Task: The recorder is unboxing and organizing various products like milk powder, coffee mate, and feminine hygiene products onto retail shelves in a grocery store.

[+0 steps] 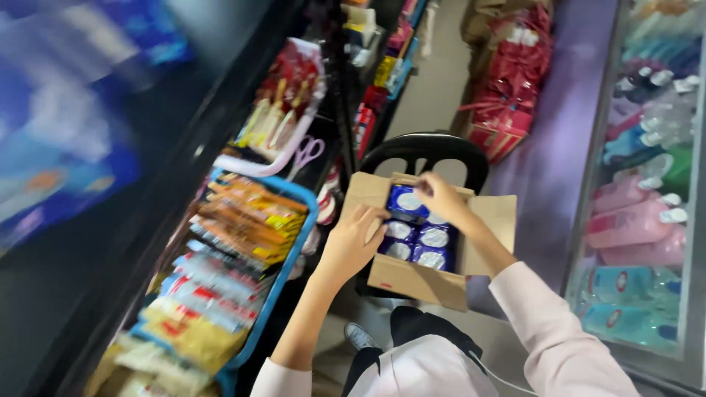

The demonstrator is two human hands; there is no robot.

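I see an open cardboard box resting on a black chair in the aisle, packed with blue packets. My left hand lies spread on the box's near-left edge, holding nothing; my right hand pinches the far packet (the picture is blurred, so the grip is hard to judge). A blue crate of snacks sits left.

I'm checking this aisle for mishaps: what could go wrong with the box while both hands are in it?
The open cardboard box sits on a black plastic chair, overhanging the seat's front edge, so pressing on it might tip it toward the person. The left hand rests on the blue packets while the right hand reaches to the far side; pulling one could drag its neighbours out.
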